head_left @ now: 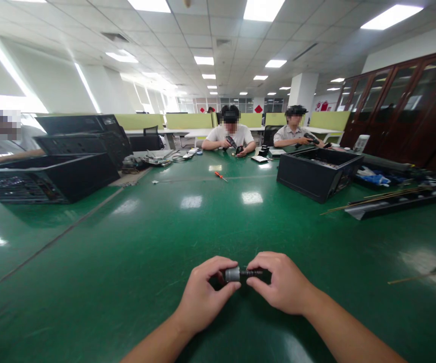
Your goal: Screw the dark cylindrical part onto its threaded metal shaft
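Low over the green table, my left hand pinches a small grey metal cylinder, which looks like a small motor, between thumb and fingers. A thin dark ridged shaft sticks out of its right end, in line with it. The thumb and fingers of my right hand are closed around this shaft. The part lies level between both hands. The shaft's far end is partly hidden in my right hand.
An orange-handled screwdriver lies mid-table. Black computer cases stand at the left and right. Thin rods lie across a long dark tray. Across the table, two people hold dark power tools; another person sits at far left.
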The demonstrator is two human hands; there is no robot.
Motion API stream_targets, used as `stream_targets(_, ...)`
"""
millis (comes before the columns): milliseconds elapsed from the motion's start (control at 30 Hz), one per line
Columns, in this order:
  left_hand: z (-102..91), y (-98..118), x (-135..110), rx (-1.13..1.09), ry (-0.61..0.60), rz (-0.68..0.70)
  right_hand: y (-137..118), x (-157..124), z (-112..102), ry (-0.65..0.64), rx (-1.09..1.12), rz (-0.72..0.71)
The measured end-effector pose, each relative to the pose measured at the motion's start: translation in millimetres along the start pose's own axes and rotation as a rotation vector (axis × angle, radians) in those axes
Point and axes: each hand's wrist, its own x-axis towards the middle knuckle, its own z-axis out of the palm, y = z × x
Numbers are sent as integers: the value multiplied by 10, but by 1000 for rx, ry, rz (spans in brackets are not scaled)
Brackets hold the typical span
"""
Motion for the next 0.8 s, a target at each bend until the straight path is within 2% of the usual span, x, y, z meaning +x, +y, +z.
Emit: stream_targets(800, 3, -6, -6, -12, -2, -5, -14, 3, -5, -6, -13, 48)
